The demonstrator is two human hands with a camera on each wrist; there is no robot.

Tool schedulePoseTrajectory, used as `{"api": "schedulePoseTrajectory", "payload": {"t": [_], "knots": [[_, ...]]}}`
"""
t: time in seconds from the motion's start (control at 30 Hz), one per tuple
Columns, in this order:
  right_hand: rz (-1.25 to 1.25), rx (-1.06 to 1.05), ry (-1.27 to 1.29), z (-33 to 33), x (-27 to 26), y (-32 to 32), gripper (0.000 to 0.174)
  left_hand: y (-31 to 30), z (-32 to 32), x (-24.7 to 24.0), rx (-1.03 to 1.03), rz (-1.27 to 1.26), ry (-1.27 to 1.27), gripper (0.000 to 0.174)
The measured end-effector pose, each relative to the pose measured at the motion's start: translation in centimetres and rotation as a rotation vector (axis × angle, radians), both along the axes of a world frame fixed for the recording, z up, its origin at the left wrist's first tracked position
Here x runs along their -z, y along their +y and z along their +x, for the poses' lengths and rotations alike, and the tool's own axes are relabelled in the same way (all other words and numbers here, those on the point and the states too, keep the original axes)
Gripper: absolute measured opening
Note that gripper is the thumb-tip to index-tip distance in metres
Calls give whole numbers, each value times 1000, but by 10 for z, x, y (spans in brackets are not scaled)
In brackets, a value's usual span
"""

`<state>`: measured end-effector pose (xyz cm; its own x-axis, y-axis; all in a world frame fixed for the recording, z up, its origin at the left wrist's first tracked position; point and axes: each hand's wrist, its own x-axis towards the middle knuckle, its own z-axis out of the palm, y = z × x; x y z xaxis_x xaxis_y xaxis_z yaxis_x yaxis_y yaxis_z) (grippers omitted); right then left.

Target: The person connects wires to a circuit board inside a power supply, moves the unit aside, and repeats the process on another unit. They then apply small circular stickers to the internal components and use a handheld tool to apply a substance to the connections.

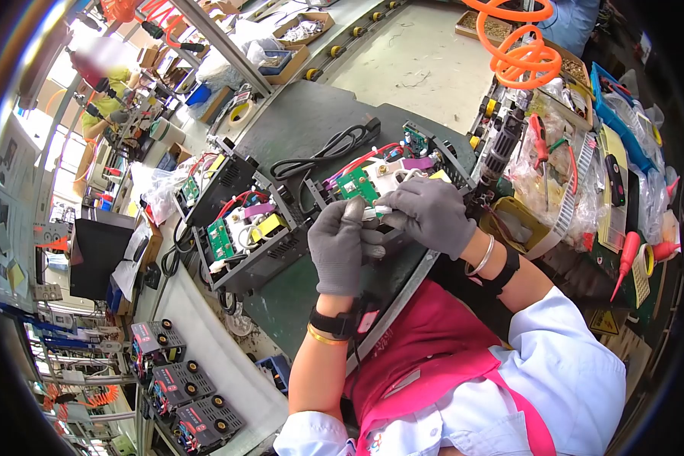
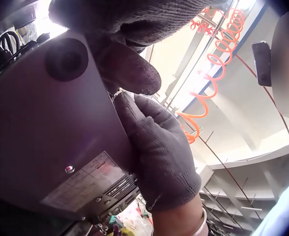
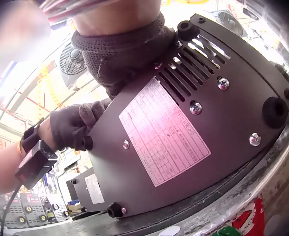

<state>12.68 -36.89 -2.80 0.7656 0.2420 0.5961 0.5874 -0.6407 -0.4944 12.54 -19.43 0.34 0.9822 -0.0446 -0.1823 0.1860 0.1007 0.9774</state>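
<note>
Both hands wear grey gloves and meet over the front edge of an open dark metal unit with a green circuit board (image 1: pixel 356 185). Between the fingertips is a small white connector piece (image 1: pixel 370 214). The left hand (image 1: pixel 338 247) pinches it from the left, thumb upward; the right hand (image 1: pixel 433 213) pinches its other side, near white wires. In the left wrist view, the right hand (image 2: pixel 164 157) and left hand (image 2: pixel 129 64) touch beside the casing (image 2: pixel 51 113). The right wrist view has the casing's labelled panel (image 3: pixel 164 130) hiding the fingertips of the right hand (image 3: pixel 124 54).
Other open units (image 1: pixel 258 228) stand to the left on the dark bench, with a black cable (image 1: pixel 334 148) behind. At the right are a power driver (image 1: pixel 505 140), a red screwdriver (image 1: pixel 539 140) and plastic bags. An orange coiled hose (image 1: pixel 528 64) hangs above. Finished-looking units (image 1: pixel 182 384) sit lower left.
</note>
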Motion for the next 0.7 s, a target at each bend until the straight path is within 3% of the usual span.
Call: {"api": "schedulePoseTrajectory", "payload": {"t": [0.47, 0.7], "knots": [[-35, -22, -8, 1, 2, -2, 20, -1, 1, -1, 21, -25, 5, 24], [-129, -7, 35, 2, -1, -1, 19, -7, -2, -2, -8, 111, -22, 22]]}}
